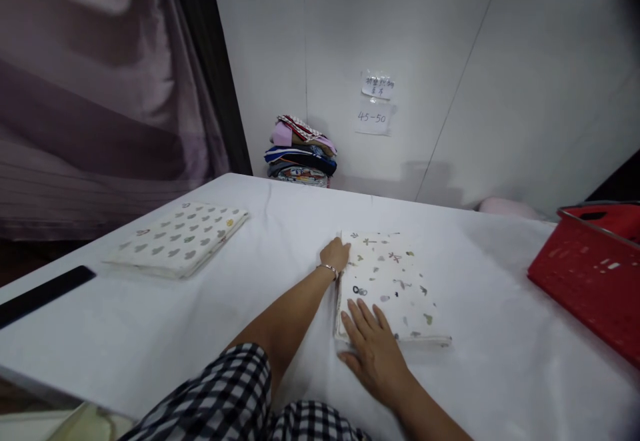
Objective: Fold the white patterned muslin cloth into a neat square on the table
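Note:
A folded white cloth printed with small grey, brown and green motifs lies flat on the white table. At its far left edge, my left hand is closed, fingers curled at the border of the cloth; the fingertips are partly hidden. A thin bracelet circles that wrist. My right hand is open and lies over the near left part of the cloth, fingers spread and pressing on top. Layered folds show along the near edge.
On the left lies another folded cloth with grey printed shapes, beside a black strip. A red basket stands at the right edge. Folded fabrics are stacked by the wall, near two paper signs. A curtain hangs at left.

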The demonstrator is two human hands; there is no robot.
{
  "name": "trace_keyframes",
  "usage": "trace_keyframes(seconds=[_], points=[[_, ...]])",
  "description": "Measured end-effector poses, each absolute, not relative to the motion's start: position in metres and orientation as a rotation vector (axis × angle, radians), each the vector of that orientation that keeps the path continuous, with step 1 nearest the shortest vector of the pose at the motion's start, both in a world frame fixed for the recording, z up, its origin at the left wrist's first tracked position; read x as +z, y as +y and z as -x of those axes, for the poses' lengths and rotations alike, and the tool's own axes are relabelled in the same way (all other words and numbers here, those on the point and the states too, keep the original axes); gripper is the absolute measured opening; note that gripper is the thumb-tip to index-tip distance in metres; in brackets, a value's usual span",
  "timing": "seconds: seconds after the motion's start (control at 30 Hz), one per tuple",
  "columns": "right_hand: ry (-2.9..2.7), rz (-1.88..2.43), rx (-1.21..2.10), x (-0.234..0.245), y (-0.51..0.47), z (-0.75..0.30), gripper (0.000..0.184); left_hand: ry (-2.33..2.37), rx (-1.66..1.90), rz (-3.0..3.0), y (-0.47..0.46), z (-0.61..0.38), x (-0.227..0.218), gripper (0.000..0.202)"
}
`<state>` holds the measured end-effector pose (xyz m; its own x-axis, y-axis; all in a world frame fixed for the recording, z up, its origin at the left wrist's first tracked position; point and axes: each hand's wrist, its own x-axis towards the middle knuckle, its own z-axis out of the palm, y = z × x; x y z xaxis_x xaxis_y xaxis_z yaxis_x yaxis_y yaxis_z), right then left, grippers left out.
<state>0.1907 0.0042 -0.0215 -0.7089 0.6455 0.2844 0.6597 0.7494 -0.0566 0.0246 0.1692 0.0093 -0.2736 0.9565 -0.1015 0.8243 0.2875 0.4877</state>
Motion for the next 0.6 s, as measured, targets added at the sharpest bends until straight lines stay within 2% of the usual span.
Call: trace_keyframes(seconds=[0.33, 0.47, 0.6], points=[[-2.696, 0.972, -0.019, -0.016, 0.005, -0.194, 0.065, 2.200, 0.498, -1.599, 0.166, -0.022, 0.005, 0.038], [-2.639, 1.011, -0.052, -0.021, 0.005, -0.191, 0.055, 2.195, 0.518, -1.587, 0.167, -0.021, 0.006, 0.042], [-2.559, 1.061, -0.093, -0.029, 0.005, -0.186, 0.048, 2.162, 0.561, -1.618, 0.178, -0.016, 0.009, 0.055]])
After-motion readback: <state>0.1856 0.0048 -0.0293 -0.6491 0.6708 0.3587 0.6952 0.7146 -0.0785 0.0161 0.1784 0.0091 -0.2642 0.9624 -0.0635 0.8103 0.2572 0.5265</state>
